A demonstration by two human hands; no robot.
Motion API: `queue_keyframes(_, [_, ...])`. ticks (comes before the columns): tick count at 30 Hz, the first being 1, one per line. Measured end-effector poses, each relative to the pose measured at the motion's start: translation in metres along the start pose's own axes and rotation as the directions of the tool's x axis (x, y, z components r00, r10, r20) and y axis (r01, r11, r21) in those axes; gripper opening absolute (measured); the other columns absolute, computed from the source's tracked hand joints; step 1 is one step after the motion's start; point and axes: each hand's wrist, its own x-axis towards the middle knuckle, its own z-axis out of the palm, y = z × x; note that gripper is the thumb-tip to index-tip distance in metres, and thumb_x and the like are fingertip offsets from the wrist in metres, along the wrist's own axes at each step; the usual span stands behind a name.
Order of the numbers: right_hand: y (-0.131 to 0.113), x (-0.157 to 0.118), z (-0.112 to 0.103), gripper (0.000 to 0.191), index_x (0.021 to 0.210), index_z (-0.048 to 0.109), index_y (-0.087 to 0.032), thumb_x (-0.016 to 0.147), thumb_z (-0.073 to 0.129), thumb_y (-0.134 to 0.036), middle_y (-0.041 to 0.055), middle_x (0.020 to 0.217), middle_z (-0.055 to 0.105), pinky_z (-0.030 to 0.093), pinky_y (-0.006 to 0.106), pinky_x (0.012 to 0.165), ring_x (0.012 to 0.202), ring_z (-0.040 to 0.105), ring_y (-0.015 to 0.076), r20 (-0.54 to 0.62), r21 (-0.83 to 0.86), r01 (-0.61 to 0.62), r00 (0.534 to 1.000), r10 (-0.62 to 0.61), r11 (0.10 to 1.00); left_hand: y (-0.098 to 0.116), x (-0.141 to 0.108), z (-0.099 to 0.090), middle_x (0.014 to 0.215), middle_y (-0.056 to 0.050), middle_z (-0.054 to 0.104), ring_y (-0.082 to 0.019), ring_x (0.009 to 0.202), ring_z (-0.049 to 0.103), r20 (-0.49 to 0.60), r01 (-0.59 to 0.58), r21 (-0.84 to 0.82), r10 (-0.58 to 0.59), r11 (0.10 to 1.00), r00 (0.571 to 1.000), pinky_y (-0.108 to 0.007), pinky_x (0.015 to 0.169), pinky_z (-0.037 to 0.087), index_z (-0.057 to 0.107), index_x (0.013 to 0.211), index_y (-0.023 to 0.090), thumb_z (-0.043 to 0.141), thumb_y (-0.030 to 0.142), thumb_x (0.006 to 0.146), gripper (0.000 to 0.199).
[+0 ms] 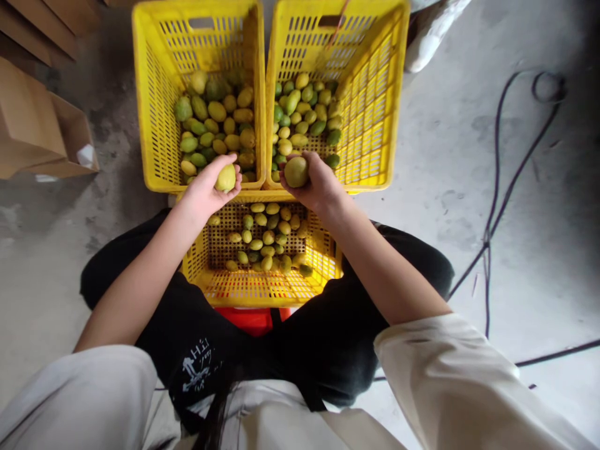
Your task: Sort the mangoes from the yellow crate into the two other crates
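From my distant place I watch 2 bare hands and 3 yellow crates. The left hand (210,184) has its grip curled around 1 yellow fruit (225,178), which lies in the palm, above the near rim of the left crate (157,112). The right hand (323,182) has its grip closed around 1 olive-green fruit (296,171), with the fingers on its far and outer side, at the near corner of the right crate (370,106). I think the fruits are cupped, not squeezed, so that the skin is not hurt and their upper faces can be looked at. The near crate (272,292) sits between the 2 knees and touches, or almost touches, the other 2; probably it is so placed that the arms must reach only a little. In it I count about 26 loose fruits (269,237), in a thin layer with the holed bottom showing. The left pile (217,112) and the right pile (285,147) have more than 20 visible fruits each, but many cover others, so the exact number I cannot tell. On the floor (435,156), to the right, lies black cable (497,150), well apart from the crates.
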Motion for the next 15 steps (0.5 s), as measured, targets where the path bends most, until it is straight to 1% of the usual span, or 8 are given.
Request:
queue_keyframes(2, [-0.001, -0.006, 0.002, 0.034, 0.099, 0.068, -0.028, 0.117, 0.082, -0.053, 0.0001, 0.092, 0.075, 0.079, 0.034, 0.090, 0.101, 0.081, 0.0201, 0.009, 0.005, 0.018, 1.000, -0.018, 1.000, -0.001, 0.002, 0.000, 0.080, 0.003, 0.075, -0.011, 0.066, 0.072, 0.006, -0.021, -0.004, 0.021, 1.000, 1.000, -0.018, 0.065, 0.061, 0.076, 0.103, 0.025, 0.089, 0.010, 0.102, 0.020])
queue_keyframes(4, [-0.001, -0.013, 0.005, 0.031, 0.101, 0.069, -0.029, 0.112, 0.091, -0.048, -0.0017, 0.094, 0.075, 0.079, 0.033, 0.092, 0.103, 0.081, 0.0195, 0.022, 0.008, 0.058, 0.998, -0.059, 0.998, -0.001, 0.005, 0.000, 0.080, 0.003, 0.075, -0.011, 0.068, 0.074, 0.001, -0.030, -0.019, 0.030, 0.999, 1.000, -0.019, 0.069, 0.063, 0.076, 0.103, 0.025, 0.089, 0.013, 0.105, 0.018])
queue_keyframes(6, [-0.002, -0.018, 0.008, 0.029, 0.103, 0.069, -0.029, 0.110, 0.094, -0.042, -0.0034, 0.094, 0.074, 0.079, 0.033, 0.093, 0.101, 0.080, 0.0182, 0.019, 0.014, 0.078, 0.997, -0.078, 0.997, -0.002, 0.010, -0.002, 0.078, 0.003, 0.074, -0.013, 0.069, 0.074, -0.008, -0.024, -0.020, 0.024, 1.000, 1.000, -0.022, 0.072, 0.065, 0.076, 0.103, 0.026, 0.093, 0.023, 0.107, 0.018])
queue_keyframes(8, [-0.003, -0.020, 0.009, 0.029, 0.100, 0.067, -0.028, 0.111, 0.092, -0.038, -0.0037, 0.092, 0.073, 0.078, 0.031, 0.092, 0.097, 0.079, 0.0169, -0.005, 0.027, 0.055, 0.998, -0.055, 0.998, -0.003, 0.015, -0.006, 0.078, 0.003, 0.072, -0.014, 0.072, 0.074, -0.001, -0.020, 0.005, 0.020, 1.000, 1.000, -0.025, 0.076, 0.065, 0.075, 0.101, 0.026, 0.097, 0.035, 0.107, 0.025])
queue_keyframes(9, [-0.003, -0.019, 0.009, 0.030, 0.099, 0.066, -0.028, 0.112, 0.091, -0.039, -0.0033, 0.092, 0.073, 0.077, 0.030, 0.090, 0.095, 0.078, 0.0168, -0.017, 0.029, 0.034, 0.999, -0.033, 0.999, -0.004, 0.018, -0.007, 0.080, 0.003, 0.073, -0.015, 0.075, 0.074, 0.011, -0.025, 0.023, 0.024, 0.999, 1.000, -0.026, 0.078, 0.065, 0.075, 0.101, 0.026, 0.098, 0.040, 0.107, 0.028])
queue_keyframes(11, [-0.004, -0.015, 0.008, 0.035, 0.096, 0.065, -0.028, 0.112, 0.089, -0.048, -0.0020, 0.089, 0.074, 0.075, 0.028, 0.084, 0.094, 0.079, 0.0182, -0.022, 0.006, -0.004, 1.000, 0.004, 1.000, -0.005, 0.021, -0.011, 0.087, 0.001, 0.076, -0.018, 0.084, 0.077, 0.038, -0.045, 0.057, 0.043, 0.997, 0.998, -0.029, 0.084, 0.065, 0.075, 0.102, 0.028, 0.099, 0.047, 0.106, 0.031])
queue_keyframes(13, [-0.005, -0.010, 0.007, 0.042, 0.096, 0.066, -0.029, 0.110, 0.088, -0.062, -0.0014, 0.087, 0.074, 0.072, 0.028, 0.080, 0.096, 0.081, 0.0206, -0.003, -0.039, -0.012, 1.000, 0.012, 0.999, -0.005, 0.021, -0.013, 0.094, -0.001, 0.078, -0.022, 0.094, 0.079, 0.042, -0.061, 0.067, 0.058, 0.996, 0.997, -0.033, 0.089, 0.066, 0.077, 0.104, 0.029, 0.095, 0.050, 0.109, 0.027])
queue_keyframes(15, [-0.006, -0.008, 0.006, 0.046, 0.097, 0.067, -0.029, 0.110, 0.085, -0.069, -0.0015, 0.085, 0.074, 0.071, 0.028, 0.077, 0.097, 0.082, 0.0221, 0.016, -0.063, -0.003, 1.000, 0.004, 0.998, -0.004, 0.019, -0.013, 0.097, -0.003, 0.079, -0.023, 0.098, 0.080, 0.026, -0.051, 0.061, 0.049, 0.997, 0.998, -0.035, 0.091, 0.067, 0.079, 0.108, 0.030, 0.085, 0.047, 0.115, 0.020])
